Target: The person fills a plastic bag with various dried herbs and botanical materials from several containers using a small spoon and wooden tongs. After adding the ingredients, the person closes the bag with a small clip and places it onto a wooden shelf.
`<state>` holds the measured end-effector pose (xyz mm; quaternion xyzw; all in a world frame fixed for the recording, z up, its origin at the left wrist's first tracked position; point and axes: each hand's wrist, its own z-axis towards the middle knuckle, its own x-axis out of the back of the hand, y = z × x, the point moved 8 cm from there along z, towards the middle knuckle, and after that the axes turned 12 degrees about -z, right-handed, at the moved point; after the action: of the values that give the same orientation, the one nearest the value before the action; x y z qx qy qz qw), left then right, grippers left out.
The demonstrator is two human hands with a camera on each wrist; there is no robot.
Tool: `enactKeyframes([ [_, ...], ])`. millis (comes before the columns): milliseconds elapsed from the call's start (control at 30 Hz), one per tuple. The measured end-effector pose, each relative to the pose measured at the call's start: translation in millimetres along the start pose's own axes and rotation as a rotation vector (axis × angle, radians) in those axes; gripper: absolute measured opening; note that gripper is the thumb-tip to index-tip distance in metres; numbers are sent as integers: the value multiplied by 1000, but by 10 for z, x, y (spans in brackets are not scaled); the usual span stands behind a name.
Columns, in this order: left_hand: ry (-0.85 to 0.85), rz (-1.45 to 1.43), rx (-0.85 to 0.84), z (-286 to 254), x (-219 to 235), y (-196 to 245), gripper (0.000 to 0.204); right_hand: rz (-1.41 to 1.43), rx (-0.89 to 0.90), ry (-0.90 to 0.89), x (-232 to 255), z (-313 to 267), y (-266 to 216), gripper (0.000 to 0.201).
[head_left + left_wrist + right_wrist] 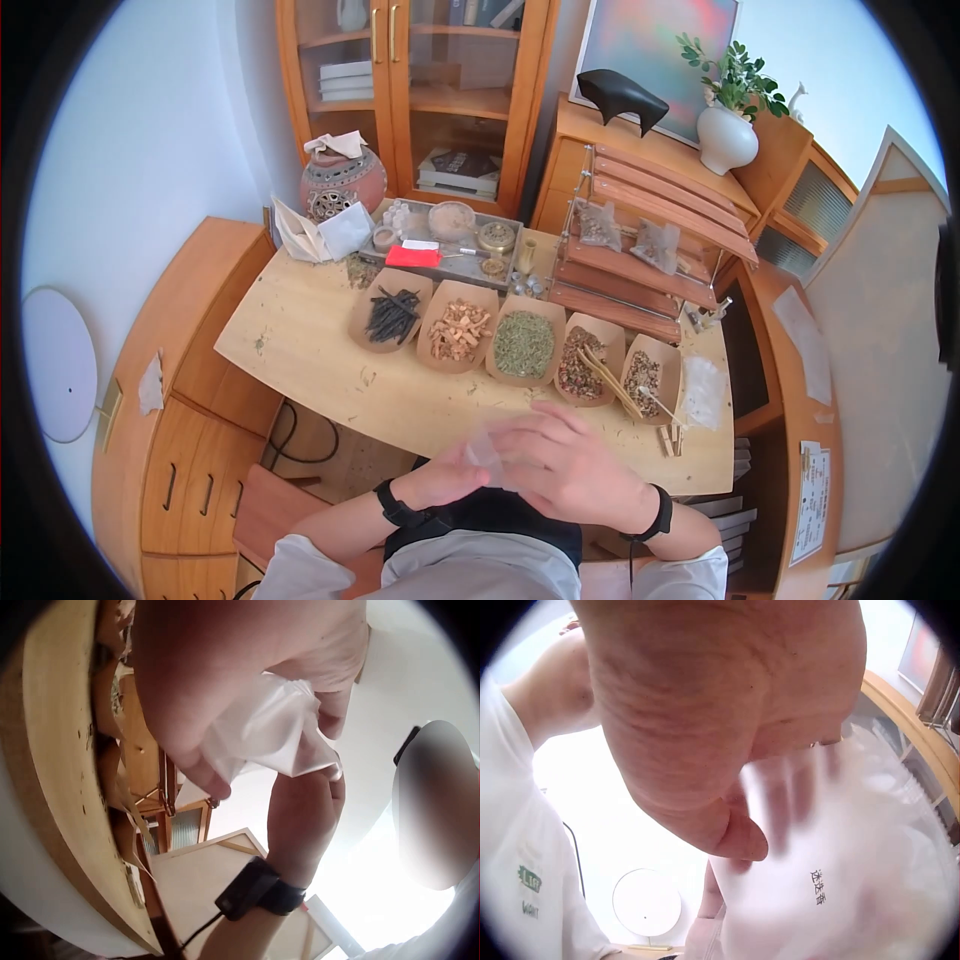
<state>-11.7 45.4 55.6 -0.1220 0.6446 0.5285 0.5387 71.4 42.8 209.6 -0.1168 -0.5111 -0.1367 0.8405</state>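
In front of the person's waist, both hands are on a thin, translucent white plastic bag (484, 452). The left hand (445, 481) grips one side of it. From the other side the right hand (575, 468) holds it, thumb in front and fingers showing blurred through the film in the right wrist view. Small dark printed characters mark the bag (817, 887) there. In the left wrist view the bag (274, 727) looks crumpled between the two hands. Beyond them, a paper tray of green dried herb (524, 345) stands on the table.
Along the table (300, 335) stand more paper trays: dark sticks (392, 316), orange-brown chips (459, 330) and mixed dried bits (580, 368), with wooden tongs (608, 380) across. Behind them lie a grey tray (480, 277) of small dishes and a slatted wooden rack (640, 240) holding bags.
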Motion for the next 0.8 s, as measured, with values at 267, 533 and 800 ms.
enactKeyframes([
  [267,140,510,-398,-39,131,391,84,55,-129,-12,56,-90,139,16],
  [533,200,1006,-578,-83,-89,509,86,-23,-582,394,35,-304,486,48],
  [800,231,1431,-706,-124,-384,518,84,529,-803,147,-792,-548,849,64],
])
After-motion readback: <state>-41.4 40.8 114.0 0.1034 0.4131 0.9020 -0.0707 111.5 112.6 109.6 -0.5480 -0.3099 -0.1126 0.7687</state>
